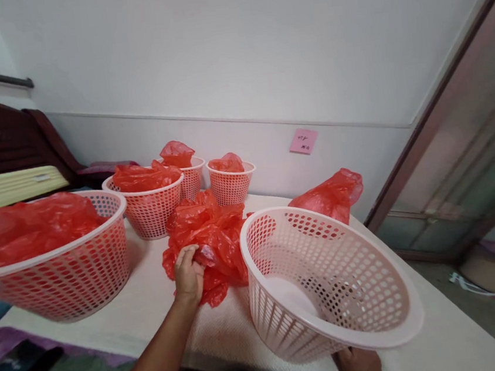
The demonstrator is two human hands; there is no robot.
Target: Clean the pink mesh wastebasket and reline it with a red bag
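Near the middle of the table, my left hand (188, 274) has its fingers bent and closed on a crumpled red plastic bag (208, 234), part of a loose heap. To the right of it, an empty pink plastic basket (285, 335) with a perforated wall leans tilted towards me. My right hand (359, 365) is at the basket's near lower side, gripping it, with most of its fingers hidden behind the rim. Another red bag (330, 194) shows behind the basket.
A large pink basket (107, 277) full of red bags stands at the left. Smaller baskets with red bags, including one (232, 184), line the back of the white table (146, 279) by the wall. A pink note (303, 141) is on the wall; a glazed door (450, 176) is at the right.
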